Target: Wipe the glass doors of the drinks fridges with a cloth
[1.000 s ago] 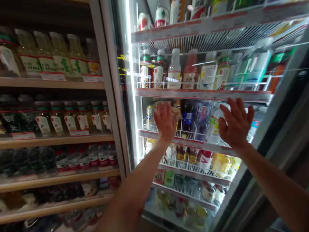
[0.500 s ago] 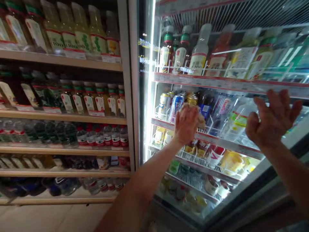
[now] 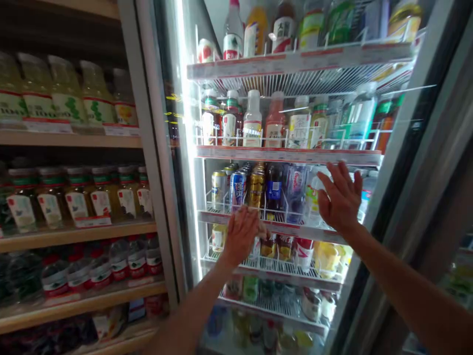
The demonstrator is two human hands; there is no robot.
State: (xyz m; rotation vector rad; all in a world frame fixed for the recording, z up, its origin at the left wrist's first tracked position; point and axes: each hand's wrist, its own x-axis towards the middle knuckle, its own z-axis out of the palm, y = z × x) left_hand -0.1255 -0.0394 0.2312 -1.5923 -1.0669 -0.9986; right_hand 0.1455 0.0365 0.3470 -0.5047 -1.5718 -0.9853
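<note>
My left hand point(image 3: 242, 231) lies over a pale crumpled cloth point(image 3: 263, 230), pressing it against the glass door of a lit drinks cooler. Behind it is the shelf strip point(image 3: 291, 229) under a row of cans. Just above the hand, a blue can point(image 3: 237, 190) and gold cans point(image 3: 256, 190) show through the glass. My right hand point(image 3: 342, 197) is open with fingers spread, at the glass farther right and holding nothing. Near it, inside the cooler, stands a clear bottle with a green label point(image 3: 312, 199). Whether the right palm touches the glass, I cannot tell.
Left of the cooler, wooden shelves point(image 3: 74, 138) carry rows of bottled drinks point(image 3: 79, 197). A metal frame post point(image 3: 151, 148) divides them from the cooler. The dark right edge of the door point(image 3: 399, 172) runs beside my right forearm. Light streaks reflect on the glass.
The view has swung right and levelled, showing more upper cooler shelves. My left hand with the cloth has slid down the glass, below the blue can. My right hand stays open.
</note>
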